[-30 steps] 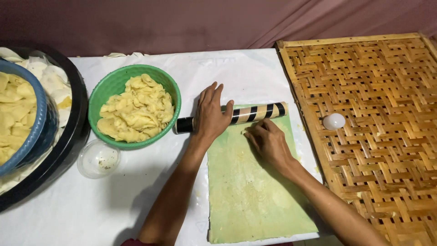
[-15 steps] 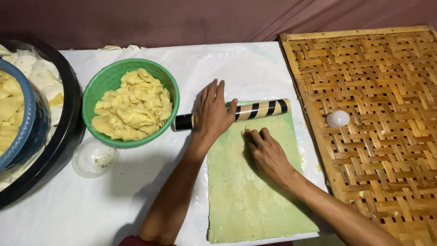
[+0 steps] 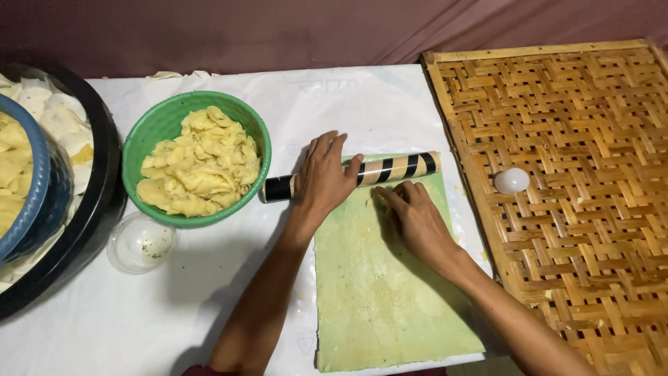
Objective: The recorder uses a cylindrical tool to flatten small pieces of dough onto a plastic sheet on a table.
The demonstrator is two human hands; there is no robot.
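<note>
While the left hand [image 3: 323, 174] lies flat, open, on the striped roller [image 3: 355, 175], unmoved, the right hand [image 3: 414, 219] has crept nearer it, fingers pressing the green sheet [image 3: 386, 292], gripping nothing.

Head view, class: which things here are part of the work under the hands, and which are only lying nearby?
In use:
left hand flat on the striped roller
right hand pressing the green sheet

Lying nearby:
green bowl of yellow dough pieces
clear lid
woven bamboo tray
small white ball
black basin
</note>
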